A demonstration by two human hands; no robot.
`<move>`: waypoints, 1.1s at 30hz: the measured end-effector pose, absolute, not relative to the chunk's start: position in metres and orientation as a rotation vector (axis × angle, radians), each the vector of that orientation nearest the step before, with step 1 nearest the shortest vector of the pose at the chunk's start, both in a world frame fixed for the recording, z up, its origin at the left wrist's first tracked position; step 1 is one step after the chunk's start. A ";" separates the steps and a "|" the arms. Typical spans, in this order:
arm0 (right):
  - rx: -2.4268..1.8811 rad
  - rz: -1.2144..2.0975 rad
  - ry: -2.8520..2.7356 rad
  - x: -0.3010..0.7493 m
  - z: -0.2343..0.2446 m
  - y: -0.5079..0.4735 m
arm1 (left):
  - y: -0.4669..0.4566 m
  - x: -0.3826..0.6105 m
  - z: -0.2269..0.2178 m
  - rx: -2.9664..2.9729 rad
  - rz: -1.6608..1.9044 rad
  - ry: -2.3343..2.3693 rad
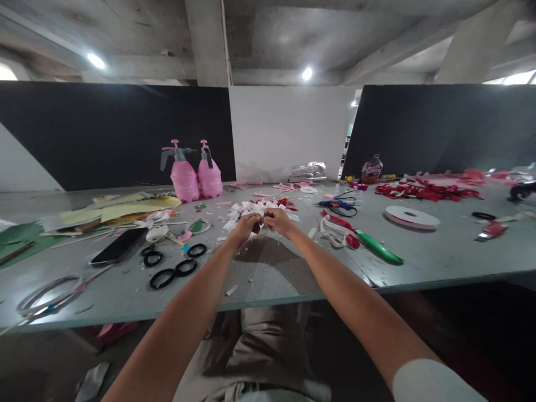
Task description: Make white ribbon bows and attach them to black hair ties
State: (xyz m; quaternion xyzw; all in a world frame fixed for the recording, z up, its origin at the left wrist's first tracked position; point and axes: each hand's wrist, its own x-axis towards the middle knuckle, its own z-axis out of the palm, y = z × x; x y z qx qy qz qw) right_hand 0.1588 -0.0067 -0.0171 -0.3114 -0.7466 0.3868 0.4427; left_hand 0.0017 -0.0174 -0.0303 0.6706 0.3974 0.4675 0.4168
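My left hand (248,228) and my right hand (280,221) meet over the middle of the table, fingertips pinched close together. Between them is a small white ribbon piece (262,219), partly hidden by the fingers. Just behind lies a pile of white ribbon pieces (237,211), with red ribbon pieces (288,204) at its far right. To the right of my right hand are a loose white ribbon (330,233) and a long green object (381,247). A blue glue gun (337,205) with a black cord rests farther back.
Black-handled scissors (173,273), a phone (119,245) and yellow sheets (121,209) lie left. Two pink spray bottles (185,180) stand at the back. A ribbon roll (411,218) and a red ribbon heap (427,190) are right. The table's front edge (268,302) runs below my forearms.
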 end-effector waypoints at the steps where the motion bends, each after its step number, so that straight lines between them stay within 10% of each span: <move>1: -0.767 0.983 -1.847 0.160 -0.017 -0.007 | -0.017 0.002 -0.030 1.660 1.186 1.010; 33: -0.866 0.471 -2.052 0.154 -0.027 -0.001 | -0.027 -0.012 -0.025 2.233 1.286 1.645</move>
